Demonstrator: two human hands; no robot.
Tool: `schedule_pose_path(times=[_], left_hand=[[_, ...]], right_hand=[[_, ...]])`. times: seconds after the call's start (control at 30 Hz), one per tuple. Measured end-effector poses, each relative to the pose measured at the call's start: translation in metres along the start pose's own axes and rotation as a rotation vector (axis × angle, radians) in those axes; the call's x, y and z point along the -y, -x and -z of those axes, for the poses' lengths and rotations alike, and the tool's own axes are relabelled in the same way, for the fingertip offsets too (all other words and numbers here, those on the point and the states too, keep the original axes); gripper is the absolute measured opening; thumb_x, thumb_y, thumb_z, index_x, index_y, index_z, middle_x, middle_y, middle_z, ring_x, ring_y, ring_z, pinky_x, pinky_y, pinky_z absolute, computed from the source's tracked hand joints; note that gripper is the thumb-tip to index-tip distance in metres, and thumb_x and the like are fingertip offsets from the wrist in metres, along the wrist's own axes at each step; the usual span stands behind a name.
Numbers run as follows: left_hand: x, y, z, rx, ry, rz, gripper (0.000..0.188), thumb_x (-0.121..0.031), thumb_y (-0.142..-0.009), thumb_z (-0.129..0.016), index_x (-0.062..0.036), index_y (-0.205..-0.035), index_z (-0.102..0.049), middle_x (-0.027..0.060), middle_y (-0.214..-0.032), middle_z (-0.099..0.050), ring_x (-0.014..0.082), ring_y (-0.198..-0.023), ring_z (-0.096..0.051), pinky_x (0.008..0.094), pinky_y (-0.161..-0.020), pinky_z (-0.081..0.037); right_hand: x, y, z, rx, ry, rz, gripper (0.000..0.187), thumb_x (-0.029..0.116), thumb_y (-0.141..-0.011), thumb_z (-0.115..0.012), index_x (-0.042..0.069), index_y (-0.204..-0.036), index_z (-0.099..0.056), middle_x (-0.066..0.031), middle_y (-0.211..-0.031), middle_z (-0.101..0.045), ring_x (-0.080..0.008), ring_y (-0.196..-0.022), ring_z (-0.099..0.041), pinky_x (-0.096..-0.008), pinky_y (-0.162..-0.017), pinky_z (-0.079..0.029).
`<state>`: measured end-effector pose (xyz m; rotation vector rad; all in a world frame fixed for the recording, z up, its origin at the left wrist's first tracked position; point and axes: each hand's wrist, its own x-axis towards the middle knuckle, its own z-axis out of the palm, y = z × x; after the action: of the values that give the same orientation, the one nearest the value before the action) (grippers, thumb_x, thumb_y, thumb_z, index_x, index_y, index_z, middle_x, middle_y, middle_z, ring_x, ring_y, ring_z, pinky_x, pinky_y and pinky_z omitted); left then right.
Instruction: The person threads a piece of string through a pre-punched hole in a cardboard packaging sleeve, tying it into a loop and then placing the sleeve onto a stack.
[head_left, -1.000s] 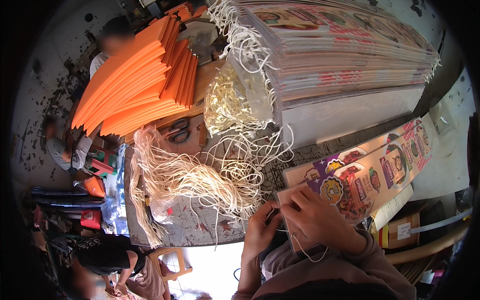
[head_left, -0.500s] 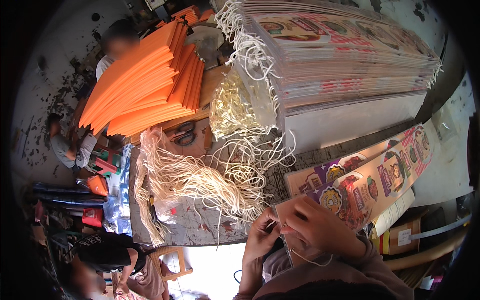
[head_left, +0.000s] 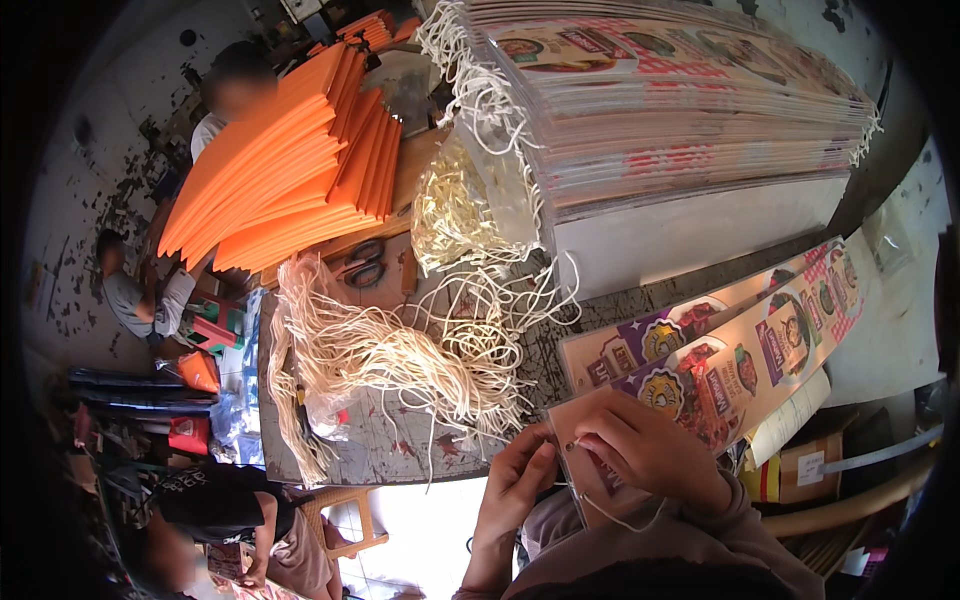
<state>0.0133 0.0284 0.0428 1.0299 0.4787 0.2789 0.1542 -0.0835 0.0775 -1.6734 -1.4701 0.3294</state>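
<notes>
A long, glossy printed card [head_left: 700, 400] with food pictures slants from my lap across the table's front edge. Near its corner, beside a small metal eyelet, the fingers of my right hand [head_left: 650, 450] are pinched together over the card's face, apparently on a thin cord. Part of a white cord [head_left: 625, 524] loops below that hand. My left hand [head_left: 517, 478] is closed at the card's left edge, thumb on the near side; its fingertips are partly hidden. A second printed card [head_left: 620, 350] lies under the first one.
A tall stack of printed cards [head_left: 690, 110] with knotted cords stands at the back right. Loose cream cords [head_left: 400, 350], scissors [head_left: 362, 268], a bag of gold clips [head_left: 455, 210] and orange folded sheets [head_left: 270, 160] occupy the table. Other people sit at the left.
My left hand has shifted slightly away from the right fingers, and its thumb now shows at the card's edge. The eyelet has come into sight. The whole view has moved a little.
</notes>
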Motion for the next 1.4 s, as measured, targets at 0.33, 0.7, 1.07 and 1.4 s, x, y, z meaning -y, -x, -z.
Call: schedule_pose_path(times=[0.33,0.7,1.07,1.4], left_hand=[[0.004,-0.003,0.017,0.047,-0.112,0.074,0.006,-0.002,-0.09,-0.049,-0.0033,-0.096,-0.049,-0.0008,-0.087,-0.052,0.0024,-0.076,-0.042,0.0174,-0.065,-0.033],[0.002,-0.007,0.021,0.035,-0.129,0.113,0.009,-0.002,-0.089,-0.053,-0.0022,-0.098,-0.051,-0.0035,-0.084,-0.052,0.0005,-0.072,-0.041,0.0163,-0.063,-0.033],[0.009,-0.007,0.024,0.002,-0.095,0.166,0.007,-0.003,-0.09,-0.051,-0.0032,-0.096,-0.052,-0.0038,-0.078,-0.049,0.0016,-0.062,-0.036,0.0171,-0.055,-0.03],[0.011,-0.006,0.016,0.073,0.043,0.244,0.031,-0.009,-0.093,-0.041,0.0013,-0.122,-0.043,0.0001,-0.086,-0.05,0.0029,-0.062,-0.038,0.0179,-0.054,-0.032]], right_hand=[[-0.001,0.009,-0.003,0.064,-0.103,-0.063,0.013,0.005,-0.082,-0.056,0.007,-0.095,-0.055,-0.0096,-0.092,-0.054,-0.0293,-0.081,-0.057,-0.0361,-0.067,-0.047],[-0.004,0.008,-0.003,0.091,-0.088,-0.079,0.015,0.007,-0.083,-0.057,0.009,-0.097,-0.056,-0.0083,-0.092,-0.054,-0.0287,-0.079,-0.058,-0.0365,-0.065,-0.048],[-0.006,0.007,0.001,0.23,-0.125,-0.123,0.016,0.008,-0.085,-0.051,0.001,-0.099,-0.051,-0.0139,-0.097,-0.05,-0.0323,-0.09,-0.053,-0.0392,-0.076,-0.044],[-0.01,0.007,-0.005,0.122,-0.084,-0.086,0.012,0.008,-0.083,-0.055,0.006,-0.096,-0.055,-0.0095,-0.092,-0.054,-0.0301,-0.082,-0.057,-0.0371,-0.068,-0.047]])
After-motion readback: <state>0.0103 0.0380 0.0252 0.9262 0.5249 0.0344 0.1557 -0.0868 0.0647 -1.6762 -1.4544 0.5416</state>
